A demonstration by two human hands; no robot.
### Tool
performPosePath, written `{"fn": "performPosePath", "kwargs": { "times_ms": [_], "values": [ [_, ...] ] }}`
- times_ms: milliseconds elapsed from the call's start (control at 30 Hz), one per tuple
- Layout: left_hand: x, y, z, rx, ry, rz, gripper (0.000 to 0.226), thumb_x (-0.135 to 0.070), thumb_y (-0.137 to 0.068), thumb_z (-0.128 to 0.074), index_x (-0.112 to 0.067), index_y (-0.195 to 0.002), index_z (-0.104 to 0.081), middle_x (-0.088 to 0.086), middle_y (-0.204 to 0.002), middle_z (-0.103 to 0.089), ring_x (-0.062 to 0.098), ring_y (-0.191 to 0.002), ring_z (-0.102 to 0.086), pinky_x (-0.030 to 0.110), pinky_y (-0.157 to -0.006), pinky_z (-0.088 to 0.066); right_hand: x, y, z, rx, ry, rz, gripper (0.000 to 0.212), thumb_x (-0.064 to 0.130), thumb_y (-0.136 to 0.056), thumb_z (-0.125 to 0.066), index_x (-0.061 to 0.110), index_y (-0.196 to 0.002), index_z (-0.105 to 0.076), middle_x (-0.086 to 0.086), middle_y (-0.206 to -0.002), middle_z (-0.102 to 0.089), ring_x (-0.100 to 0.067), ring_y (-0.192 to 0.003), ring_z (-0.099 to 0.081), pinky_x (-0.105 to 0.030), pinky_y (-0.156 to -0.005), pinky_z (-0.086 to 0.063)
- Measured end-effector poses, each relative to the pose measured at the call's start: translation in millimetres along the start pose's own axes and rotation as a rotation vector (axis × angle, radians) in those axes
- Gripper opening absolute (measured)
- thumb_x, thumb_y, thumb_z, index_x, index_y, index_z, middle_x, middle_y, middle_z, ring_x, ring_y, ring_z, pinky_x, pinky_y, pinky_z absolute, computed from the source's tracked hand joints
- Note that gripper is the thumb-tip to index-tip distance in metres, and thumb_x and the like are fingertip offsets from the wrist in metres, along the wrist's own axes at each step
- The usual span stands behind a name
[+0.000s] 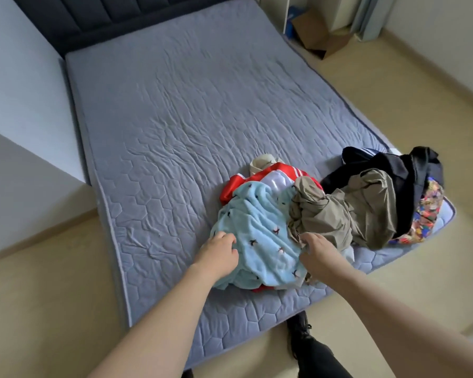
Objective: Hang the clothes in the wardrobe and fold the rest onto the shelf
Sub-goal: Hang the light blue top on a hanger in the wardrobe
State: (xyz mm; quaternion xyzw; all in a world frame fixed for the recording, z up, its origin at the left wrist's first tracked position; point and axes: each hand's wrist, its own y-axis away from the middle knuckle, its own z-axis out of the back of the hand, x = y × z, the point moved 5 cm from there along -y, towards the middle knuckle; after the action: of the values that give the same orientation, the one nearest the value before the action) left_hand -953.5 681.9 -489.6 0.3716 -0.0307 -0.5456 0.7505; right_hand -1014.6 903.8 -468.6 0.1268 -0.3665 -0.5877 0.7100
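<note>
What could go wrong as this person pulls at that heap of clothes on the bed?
The light blue garment lies tangled with the khaki garment and a red garment, so lifting it may drag the others along. The heap sits near the mattress corner, where the multicoloured cloth and black clothes could slide to the floor. The left hand and right hand grip bunched fabric, so folds may be untidy.

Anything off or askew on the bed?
Nothing damaged or spilled. The clothes pile sits unsorted at the mattress corner, and the multicolour garment reaches its edge. Both hands are on the light blue fleece.
</note>
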Motion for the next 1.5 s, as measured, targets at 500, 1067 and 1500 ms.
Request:
{"fn": "performPosePath", "kwargs": {
  "times_ms": [500, 1067, 1500],
  "values": [
    [43.6, -217.1, -192.4, -0.079, 0.406, 0.56, 0.048, -0.037, -0.084, -0.056, -0.014, -0.126, -0.046, 0.006, -0.121, -0.059, 0.032, -0.11, -0.056, 0.04, -0.093, -0.046, -83.4, -269.1, -105.3, 0.236, 0.287, 0.254, 0.078, 0.013, -0.087, -0.049, 0.014, -0.152, -0.006, -0.005, -0.153, -0.022, -0.025, -0.138, -0.026, -0.033, -0.112, -0.026],
    [31.5, -2.6, 39.3, -0.817, 1.437, 0.623, 0.031, -0.011, -0.061, -0.042, -0.017, -0.03, -0.041, -0.012, -0.036, -0.037, 0.009, -0.036, -0.035, 0.019, -0.044, -0.026, 56.7, -199.4, -4.5, 0.252, -0.121, 0.333, 0.014, 0.012, -0.091, -0.054, 0.02, -0.08, -0.05, -0.006, -0.085, -0.053, -0.021, -0.086, -0.049, -0.035, -0.08, -0.04],
    [88.3, 198.8, 143.6, -1.038, 0.855, 0.763, 0.033, -0.027, -0.088, -0.039, -0.005, -0.102, -0.059, 0.014, -0.107, -0.063, 0.03, -0.099, -0.06, 0.039, -0.084, -0.048, 286.9, 46.5, 160.8, 0.534, -0.677, 0.433, 0.012, 0.023, -0.086, -0.063, 0.017, -0.094, -0.07, -0.011, -0.092, -0.07, -0.027, -0.084, -0.067, -0.041, -0.078, -0.057]
  ]
}}
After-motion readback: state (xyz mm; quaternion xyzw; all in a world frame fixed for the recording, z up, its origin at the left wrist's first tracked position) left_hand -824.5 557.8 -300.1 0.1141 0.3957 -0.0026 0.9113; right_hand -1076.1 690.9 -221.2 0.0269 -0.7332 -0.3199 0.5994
